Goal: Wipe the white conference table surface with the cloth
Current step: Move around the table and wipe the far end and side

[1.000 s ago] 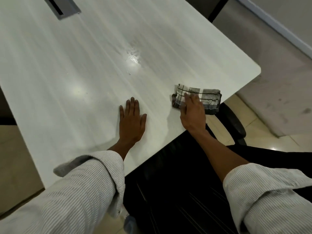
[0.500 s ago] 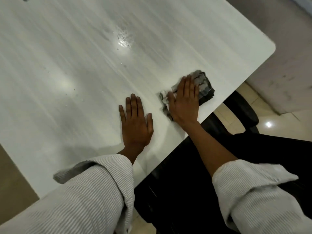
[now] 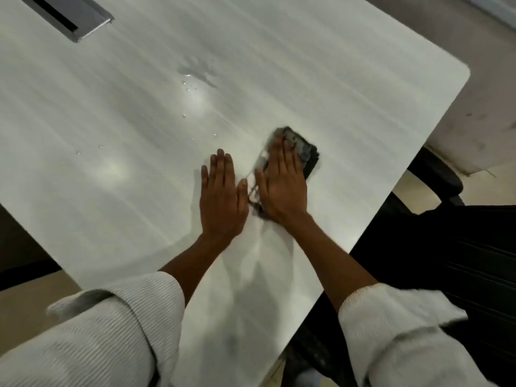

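Observation:
The white conference table (image 3: 117, 115) fills most of the view. A folded checked grey cloth (image 3: 307, 152) lies on it near the middle, blurred by motion. My right hand (image 3: 282, 182) presses flat on top of the cloth, covering most of it. My left hand (image 3: 222, 196) lies flat on the bare table just left of the cloth, fingers together, thumb almost touching the right hand. A small puddle and several water drops (image 3: 195, 76) sit on the table beyond my hands.
A grey metal cable hatch (image 3: 69, 15) is set into the table at the far left. The rounded table corner (image 3: 463, 74) is at the right. A black office chair (image 3: 435, 180) stands by the right edge, over tiled floor.
My right hand has slid the cloth from the table's right edge inward and forward, toward my left hand. My left hand has stayed flat on the table. The view has shifted.

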The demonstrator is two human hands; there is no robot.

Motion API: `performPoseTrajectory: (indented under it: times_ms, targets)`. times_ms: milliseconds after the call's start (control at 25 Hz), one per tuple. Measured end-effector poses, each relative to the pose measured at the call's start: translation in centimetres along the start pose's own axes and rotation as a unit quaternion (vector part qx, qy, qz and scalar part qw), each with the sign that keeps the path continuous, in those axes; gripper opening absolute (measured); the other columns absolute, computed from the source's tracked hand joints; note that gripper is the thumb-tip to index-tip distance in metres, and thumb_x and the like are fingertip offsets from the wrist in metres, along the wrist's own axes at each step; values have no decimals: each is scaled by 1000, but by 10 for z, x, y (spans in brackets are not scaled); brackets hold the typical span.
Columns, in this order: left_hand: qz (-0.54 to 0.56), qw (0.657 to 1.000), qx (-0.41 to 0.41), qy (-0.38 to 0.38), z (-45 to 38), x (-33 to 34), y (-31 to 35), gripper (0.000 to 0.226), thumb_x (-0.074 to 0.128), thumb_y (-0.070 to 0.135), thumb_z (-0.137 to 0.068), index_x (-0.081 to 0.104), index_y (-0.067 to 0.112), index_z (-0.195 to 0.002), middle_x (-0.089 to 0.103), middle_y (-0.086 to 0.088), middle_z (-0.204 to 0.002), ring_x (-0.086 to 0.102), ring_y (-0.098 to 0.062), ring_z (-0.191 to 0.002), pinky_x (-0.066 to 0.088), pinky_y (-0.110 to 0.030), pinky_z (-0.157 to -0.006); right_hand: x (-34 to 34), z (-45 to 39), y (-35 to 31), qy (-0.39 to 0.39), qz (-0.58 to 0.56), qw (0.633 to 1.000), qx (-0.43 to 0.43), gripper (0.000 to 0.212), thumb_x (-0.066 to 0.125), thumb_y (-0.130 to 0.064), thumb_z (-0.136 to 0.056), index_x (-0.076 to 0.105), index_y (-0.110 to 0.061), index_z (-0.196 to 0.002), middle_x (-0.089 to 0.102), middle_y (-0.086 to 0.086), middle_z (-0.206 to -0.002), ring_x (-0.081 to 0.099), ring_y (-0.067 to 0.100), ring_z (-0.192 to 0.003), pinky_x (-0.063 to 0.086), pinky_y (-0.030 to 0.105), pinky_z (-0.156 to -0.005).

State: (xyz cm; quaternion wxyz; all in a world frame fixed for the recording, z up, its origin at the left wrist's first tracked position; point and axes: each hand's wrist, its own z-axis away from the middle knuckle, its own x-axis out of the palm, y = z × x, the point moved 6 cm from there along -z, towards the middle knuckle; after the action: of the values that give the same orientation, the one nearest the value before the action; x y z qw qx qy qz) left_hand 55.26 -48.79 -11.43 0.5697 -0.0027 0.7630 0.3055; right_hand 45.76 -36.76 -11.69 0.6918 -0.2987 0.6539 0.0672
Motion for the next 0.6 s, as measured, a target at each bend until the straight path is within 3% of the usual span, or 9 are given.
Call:
performPoseTrajectory:
  times_ms: [80,160,240,320,440,600]
  targets:
    - [-37,999,-19,-23,-3,-15,-33,68,26,41,-112,26,-2,-164,22,-21,-174,17,-32,-164,16,-54,-133,-4,39,7,-16,36,999,1,75,30,-51,-112,15,-7,-171,14,20,-178,13,33,-167,10,45,-137]
    - [-69,997,-13,-44,0,-17,-51,70,22,43,-112,25,-3,-165,20,-21,-174,16,-33,-164,17,-57,-132,-18,51,41,18,59,995,80,77,32,-52,-110,19,-4,-170,19,28,-175,18,43,-164,16,54,-135]
    - [-88,995,-2,-46,5,-16,-61,69,23,42,-112,24,-3,-165,19,-21,-174,15,-33,-164,18,-57,-132,-27,27,64,39,71,984,160,82,31,-52,-110,16,3,-168,18,31,-174,18,45,-163,16,55,-134]
    - [-96,994,4,-44,6,-9,-64,69,27,41,-112,23,-2,-165,18,-21,-175,14,-31,-165,14,-54,-134,-19,-34,57,47,60,980,186,85,28,-53,-109,14,7,-167,16,31,-174,17,43,-164,12,52,-135]
    - [-92,995,2,-28,4,-9,-64,67,30,38,-112,23,-1,-166,18,-19,-175,13,-30,-165,13,-52,-134,10,-110,-12,45,49,992,110,82,27,-53,-110,17,6,-167,21,28,-174,20,40,-164,11,46,-136]
    - [-84,996,7,-31,4,-12,-63,62,29,29,-111,25,-2,-165,20,-20,-175,14,-31,-165,16,-54,-133,24,-48,-66,-46,58,994,-75,78,27,-55,-112,11,-6,-171,9,14,-180,5,27,-168,5,42,-138]
